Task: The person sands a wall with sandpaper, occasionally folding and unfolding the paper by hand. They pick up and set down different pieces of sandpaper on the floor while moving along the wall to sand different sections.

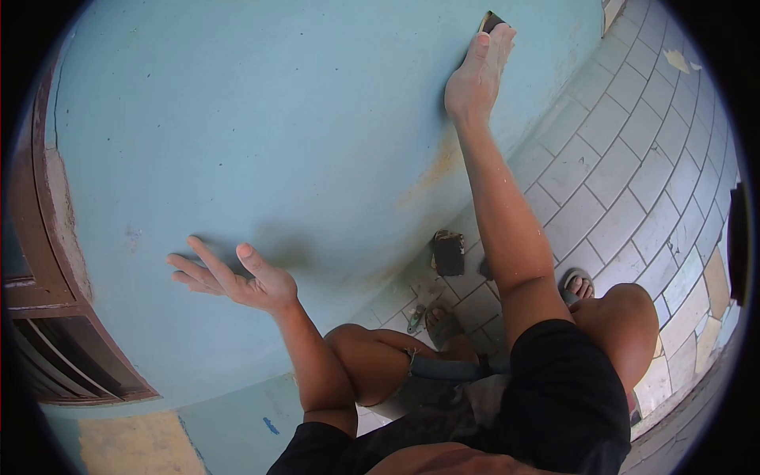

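My right hand (479, 77), coated in pale dust, stretches up along the light blue wall (317, 103). Its fingers press a dark piece of sandpaper (492, 21) with a pale edge against the wall; most of the sheet is hidden behind them. Lower down, my left hand (241, 279) is open with fingers spread and nothing in it. It is close to the wall, and a soft shadow falls beside it. Small dark specks and a yellow-brown stain (438, 168) mark the painted surface.
A brown-framed window (59, 317) is at the left. Below, grey floor tiles (613, 158) run along the wall's base. A dark worn block (449, 253) and a small green object (416, 318) lie near my sandalled feet. A bare yellowish patch (138, 445) shows at lower left.
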Action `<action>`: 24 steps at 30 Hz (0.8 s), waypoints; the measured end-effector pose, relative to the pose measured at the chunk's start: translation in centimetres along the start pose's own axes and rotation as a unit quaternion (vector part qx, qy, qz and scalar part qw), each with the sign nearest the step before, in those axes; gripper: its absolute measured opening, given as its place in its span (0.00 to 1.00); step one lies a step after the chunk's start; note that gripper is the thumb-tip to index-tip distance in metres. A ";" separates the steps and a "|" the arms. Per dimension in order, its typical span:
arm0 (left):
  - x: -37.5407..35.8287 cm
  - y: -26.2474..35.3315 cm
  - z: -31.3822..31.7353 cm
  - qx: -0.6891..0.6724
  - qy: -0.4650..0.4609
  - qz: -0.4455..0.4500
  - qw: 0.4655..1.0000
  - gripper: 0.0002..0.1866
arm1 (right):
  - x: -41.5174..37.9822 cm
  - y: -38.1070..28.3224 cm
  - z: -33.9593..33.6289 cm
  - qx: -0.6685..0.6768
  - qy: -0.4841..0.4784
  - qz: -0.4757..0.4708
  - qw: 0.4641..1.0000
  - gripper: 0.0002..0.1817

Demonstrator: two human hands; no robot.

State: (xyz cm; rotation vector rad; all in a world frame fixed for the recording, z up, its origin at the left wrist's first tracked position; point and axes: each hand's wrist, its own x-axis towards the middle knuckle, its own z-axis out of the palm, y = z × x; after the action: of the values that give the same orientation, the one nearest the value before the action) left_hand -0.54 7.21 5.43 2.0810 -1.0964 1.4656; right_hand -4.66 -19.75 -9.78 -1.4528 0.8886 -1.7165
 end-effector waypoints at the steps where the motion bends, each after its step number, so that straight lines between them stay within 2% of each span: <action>1: -0.1 0.5 0.3 -0.002 0.009 -0.006 1.000 0.36 | 0.3 -0.1 -0.1 0.004 0.001 0.034 0.999 0.49; 2: 0.0 1.1 1.1 -0.011 0.020 -0.006 1.000 0.36 | 0.8 -0.1 -0.2 0.006 0.012 0.067 0.998 0.49; 4: -0.4 3.0 2.9 -0.002 0.019 -0.002 1.000 0.36 | -9.6 -4.0 0.8 0.035 -0.065 -0.020 0.997 0.52; 5: -0.5 3.7 3.5 0.027 0.009 0.001 1.000 0.36 | -15.2 -6.4 0.4 0.053 -0.145 -0.061 0.986 0.53; 6: -0.4 4.0 3.9 0.020 0.005 0.006 1.000 0.36 | -19.2 -7.2 -1.1 0.058 -0.311 -0.133 0.939 0.52; 7: -0.4 4.3 4.1 0.030 -0.005 0.022 0.999 0.36 | -19.4 -6.7 -1.3 0.055 -0.310 -0.124 0.941 0.52; 9: -0.2 4.1 3.9 0.038 -0.019 0.039 0.998 0.36 | -19.0 -4.8 -1.1 0.053 -0.263 -0.243 0.932 0.50; 10: 0.1 3.8 3.4 0.023 -0.022 0.033 0.999 0.36 | -15.6 -3.4 -0.9 0.065 -0.208 -0.183 0.959 0.49; 11: 0.3 3.3 2.9 0.010 -0.023 0.025 0.999 0.36 | -11.6 -1.7 -0.3 0.013 -0.141 -0.114 0.983 0.51; 13: 0.4 2.4 1.8 -0.013 -0.018 0.016 1.000 0.36 | -1.7 0.9 -0.6 0.006 -0.011 0.033 0.999 0.51; 14: 0.5 2.3 1.6 -0.041 -0.014 0.017 0.999 0.37 | -1.9 0.8 -0.7 0.006 -0.012 0.033 0.999 0.51; 18: 0.0 3.3 3.7 -0.016 0.008 0.020 1.000 0.37 | -4.2 -2.1 -0.2 0.023 -0.022 0.067 0.997 0.50; 20: -0.9 4.7 5.5 0.066 0.017 0.018 0.997 0.38 | -14.7 -6.4 0.0 0.050 -0.150 -0.009 0.987 0.53; 22: -1.1 4.5 6.1 0.095 0.005 0.032 0.995 0.39 | -18.6 -7.7 -2.4 0.080 -0.325 -0.084 0.938 0.52; 23: -1.1 4.2 6.1 0.124 -0.007 0.040 0.991 0.40 | -18.3 -6.7 -2.0 0.082 -0.323 -0.078 0.940 0.52; 24: -0.9 4.0 5.7 0.127 -0.008 0.042 0.991 0.40 | -15.4 -5.2 -1.3 0.055 -0.247 -0.078 0.964 0.52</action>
State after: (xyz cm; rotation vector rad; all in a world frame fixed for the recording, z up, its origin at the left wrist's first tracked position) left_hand -0.17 1.15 1.87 2.2421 -1.0612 1.7110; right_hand -4.57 -3.82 -13.21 -1.8011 0.4129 -1.3828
